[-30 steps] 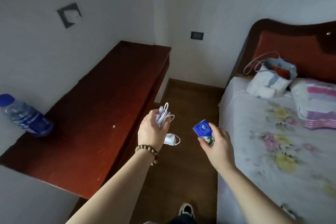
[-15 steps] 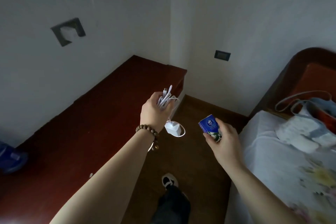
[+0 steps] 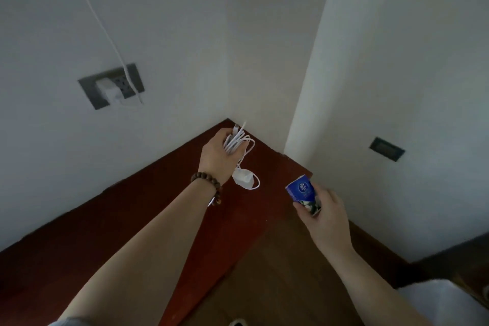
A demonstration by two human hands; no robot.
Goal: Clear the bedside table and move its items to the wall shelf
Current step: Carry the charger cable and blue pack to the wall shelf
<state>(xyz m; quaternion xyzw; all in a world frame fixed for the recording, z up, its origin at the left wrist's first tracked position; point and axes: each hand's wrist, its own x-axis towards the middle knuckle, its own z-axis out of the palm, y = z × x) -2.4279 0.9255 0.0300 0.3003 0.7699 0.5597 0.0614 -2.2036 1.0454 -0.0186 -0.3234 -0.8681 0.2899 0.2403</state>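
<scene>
A wall socket (image 3: 111, 85) holds a white plug; the left hand (image 3: 218, 156) grips a coiled charger cable (image 3: 235, 141) above the wall shelf (image 3: 132, 219), its adapter (image 3: 243, 178) dangling below; the right hand (image 3: 324, 216) pinches a blue tissue pack (image 3: 303, 193), its long axis tilted up-left.

We had only one view, a wide-angle camera worn on the head, and it looked forward and steeply down into a room corner. It faced the meeting of two white walls, with the red-brown wall shelf (image 3: 111, 233) running from the lower left toward that corner. Both forearms reached out from the bottom edge, so the left hand (image 3: 218, 157) and the right hand (image 3: 326, 216) sat near the lens, mid-frame. The wide lens bowed the wall edges outward. A wall socket (image 3: 112, 86) lay upper left, a corner of the bed (image 3: 447, 302) lower right. No second view shared the scene.
</scene>
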